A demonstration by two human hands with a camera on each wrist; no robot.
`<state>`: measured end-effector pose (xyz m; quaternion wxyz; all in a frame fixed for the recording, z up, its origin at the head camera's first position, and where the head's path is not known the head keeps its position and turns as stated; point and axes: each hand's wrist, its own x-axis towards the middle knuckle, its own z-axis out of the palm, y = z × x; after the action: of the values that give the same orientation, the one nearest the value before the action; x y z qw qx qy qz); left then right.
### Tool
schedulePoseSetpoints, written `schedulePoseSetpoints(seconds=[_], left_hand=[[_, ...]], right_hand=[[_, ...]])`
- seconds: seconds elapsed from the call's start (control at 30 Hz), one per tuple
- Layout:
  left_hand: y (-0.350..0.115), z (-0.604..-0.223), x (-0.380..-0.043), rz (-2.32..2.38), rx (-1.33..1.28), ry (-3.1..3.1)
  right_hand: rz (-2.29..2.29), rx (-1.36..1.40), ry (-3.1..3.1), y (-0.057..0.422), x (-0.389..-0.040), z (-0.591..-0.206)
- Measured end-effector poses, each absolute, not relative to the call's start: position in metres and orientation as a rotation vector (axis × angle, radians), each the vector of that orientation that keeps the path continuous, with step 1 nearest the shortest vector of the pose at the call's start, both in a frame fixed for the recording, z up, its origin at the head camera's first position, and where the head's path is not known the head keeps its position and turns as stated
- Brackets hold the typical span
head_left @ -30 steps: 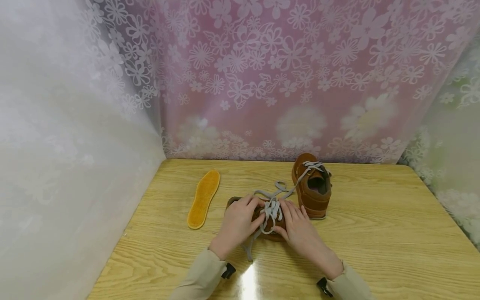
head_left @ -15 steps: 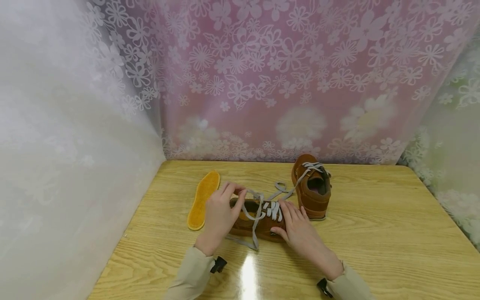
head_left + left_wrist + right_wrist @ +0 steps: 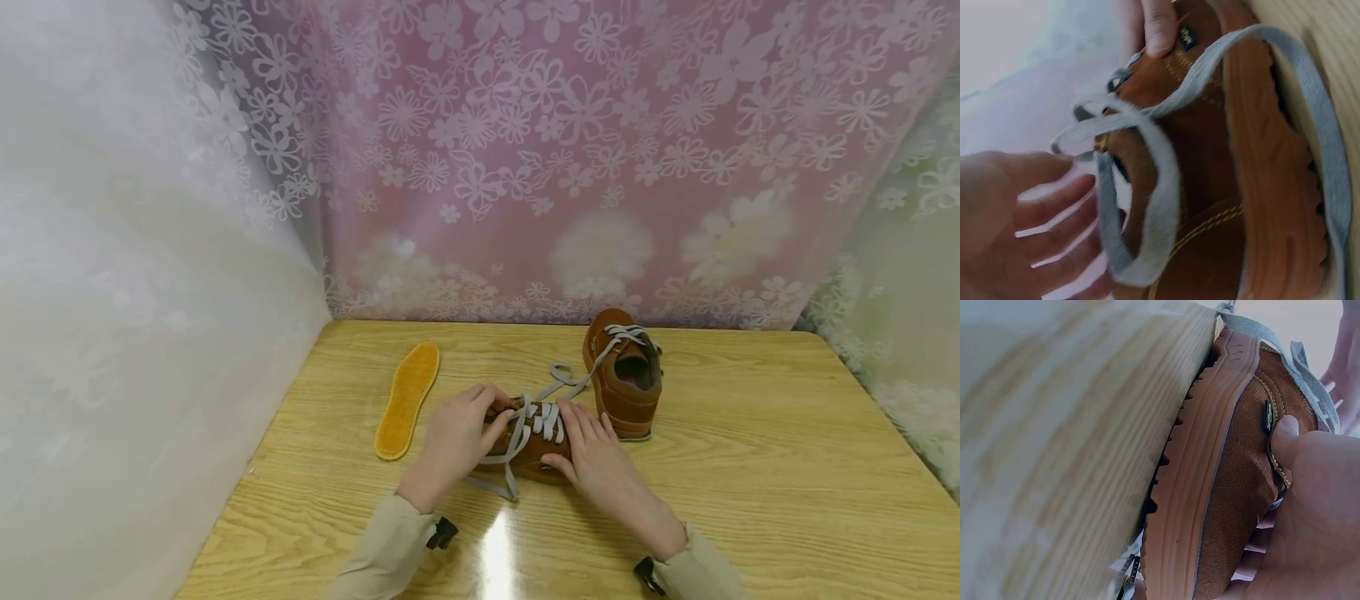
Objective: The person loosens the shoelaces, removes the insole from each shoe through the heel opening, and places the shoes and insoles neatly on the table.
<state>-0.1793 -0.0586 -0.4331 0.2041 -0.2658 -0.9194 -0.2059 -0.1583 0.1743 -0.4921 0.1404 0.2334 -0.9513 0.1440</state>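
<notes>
A brown lace-up shoe (image 3: 536, 462) lies sideways on the table, with its toe to the right. My right hand (image 3: 600, 458) grips the toe end, the thumb along the near side and the fingers over the far side. At the shoe's opening, my left hand (image 3: 457, 437) pinches the grey shoelace (image 3: 1160, 187) between thumb and fingertips, beside the top eyelets. A slack loop of that lace hangs over the collar, and its loose end reaches the table. The left hand covers the heel. In the right wrist view, the sole (image 3: 1179, 487) stands against the tabletop.
A second brown shoe (image 3: 626, 400) stands behind my right hand, toe to the back. Its grey lace (image 3: 562, 379) trails toward the first shoe. On the left lies an orange insole (image 3: 408, 404). Floral curtains (image 3: 525, 167) hang behind the wooden table (image 3: 750, 442) and at both sides.
My left hand first drew the lace leftward off the shoe's top, opening up the loose knot, then came back right to the lace at the opening. The right hand has stayed put.
</notes>
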Motion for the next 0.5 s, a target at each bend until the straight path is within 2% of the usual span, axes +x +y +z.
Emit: schedulePoseSetpoints(seconds=[0.27, 0.5], left_hand=[[-0.050, -0.444, -0.187, -0.586, -0.726, -2.573], [-0.056, -0.430, -0.187, -0.755, -0.741, -2.266]], right_hand=[[0.403, 0.680, -2.747, 0.173, -0.158, -0.493], [0.405, 0.669, -2.752, 0.173, -0.159, -0.492]])
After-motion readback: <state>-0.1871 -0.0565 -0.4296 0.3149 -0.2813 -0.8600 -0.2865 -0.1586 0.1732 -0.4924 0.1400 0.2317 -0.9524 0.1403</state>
